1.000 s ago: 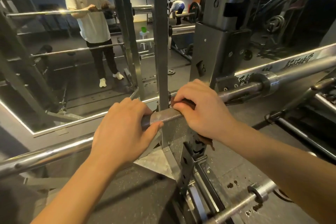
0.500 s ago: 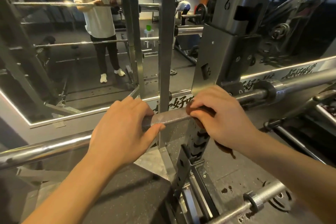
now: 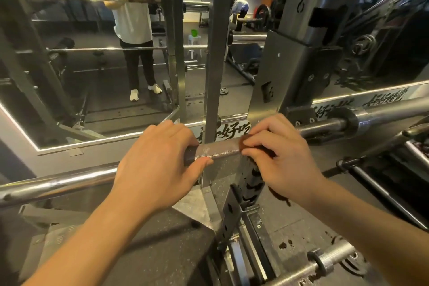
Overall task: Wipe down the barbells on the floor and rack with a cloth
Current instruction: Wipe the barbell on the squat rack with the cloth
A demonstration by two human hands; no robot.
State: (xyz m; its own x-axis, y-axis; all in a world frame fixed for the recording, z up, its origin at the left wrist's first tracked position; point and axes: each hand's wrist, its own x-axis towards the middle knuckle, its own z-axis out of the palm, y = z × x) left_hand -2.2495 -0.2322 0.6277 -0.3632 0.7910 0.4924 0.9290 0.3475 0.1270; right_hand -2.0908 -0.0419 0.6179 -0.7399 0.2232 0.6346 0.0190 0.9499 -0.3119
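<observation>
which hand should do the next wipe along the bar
Right hand: it pinches the cloth against the bar. The left hand grips the bar bare, likely steadying it.

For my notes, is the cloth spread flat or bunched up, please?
Bunched: the right hand grips the cloth around the barbell, a tail hanging below.

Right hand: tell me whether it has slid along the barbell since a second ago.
Yes, slightly. The right hand, holding the cloth, has slid right along the barbell, away from the grey upright post behind it and toward the collar.
</observation>
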